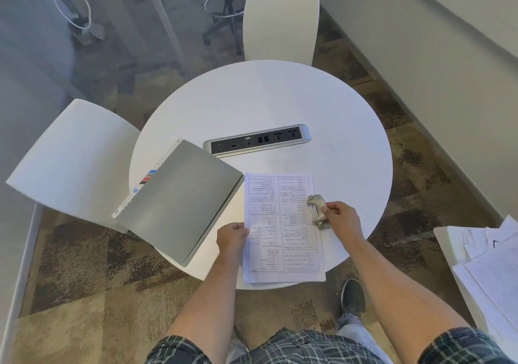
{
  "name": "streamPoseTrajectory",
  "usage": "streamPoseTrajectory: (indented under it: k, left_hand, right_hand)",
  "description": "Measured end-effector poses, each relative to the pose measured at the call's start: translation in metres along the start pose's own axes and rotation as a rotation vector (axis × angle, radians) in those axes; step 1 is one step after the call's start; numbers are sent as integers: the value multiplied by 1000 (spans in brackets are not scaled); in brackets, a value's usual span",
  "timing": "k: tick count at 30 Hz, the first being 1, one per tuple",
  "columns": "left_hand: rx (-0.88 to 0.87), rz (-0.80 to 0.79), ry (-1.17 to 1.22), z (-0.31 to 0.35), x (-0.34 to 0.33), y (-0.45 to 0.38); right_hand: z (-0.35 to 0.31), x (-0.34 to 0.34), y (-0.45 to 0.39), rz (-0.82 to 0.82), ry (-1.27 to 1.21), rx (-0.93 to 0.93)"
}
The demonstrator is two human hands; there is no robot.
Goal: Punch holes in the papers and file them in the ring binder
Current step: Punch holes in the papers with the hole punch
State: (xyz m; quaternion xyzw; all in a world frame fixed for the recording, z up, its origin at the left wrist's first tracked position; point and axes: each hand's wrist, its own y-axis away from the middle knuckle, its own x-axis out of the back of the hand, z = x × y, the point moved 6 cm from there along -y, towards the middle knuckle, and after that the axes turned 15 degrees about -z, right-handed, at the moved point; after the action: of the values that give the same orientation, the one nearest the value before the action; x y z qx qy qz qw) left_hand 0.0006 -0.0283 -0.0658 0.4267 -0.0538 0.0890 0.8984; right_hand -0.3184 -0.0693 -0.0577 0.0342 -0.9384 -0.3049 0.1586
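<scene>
A printed sheet of paper (280,223) lies on the round white table (280,102), its near end over the table's front edge. My left hand (232,237) pinches the paper's left edge. A metal hole punch (317,209) sits on the paper's right edge, and my right hand (340,217) grips it from the right. A closed grey ring binder (179,198) lies left of the paper, its near corner overhanging the table.
A silver power strip with sockets (256,140) is set into the table's middle. White chairs stand at the far side (280,24) and the left (73,161). A stack of loose papers (490,265) rests on a white surface at the right.
</scene>
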Motion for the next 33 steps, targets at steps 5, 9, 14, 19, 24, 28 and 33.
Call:
streamPoseTrajectory:
  k: [5,9,14,19,24,28,33]
  left_hand:
    - [27,17,59,-5,-5,-2]
    - [24,16,70,-2,-9,1]
    - [30,37,91,-2,-9,-2]
    - [18,50,86,-1,-9,-3]
    - [-9,39,24,5,-9,0]
    - [-64,49,-70,16,-10,4]
    - [-116,58,-167,23,-12,3]
  right_hand:
    - [-3,-1,0,-6,-6,-5]
    - [-2,-2,1,6,6,-21]
    - [-1,-2,-1,10,13,-35]
    - [2,1,-4,37,60,-57]
    - [-2,4,-7,44,98,-69]
    - [-5,9,-9,39,211,-100]
    - [-10,13,-13,16,390,-141]
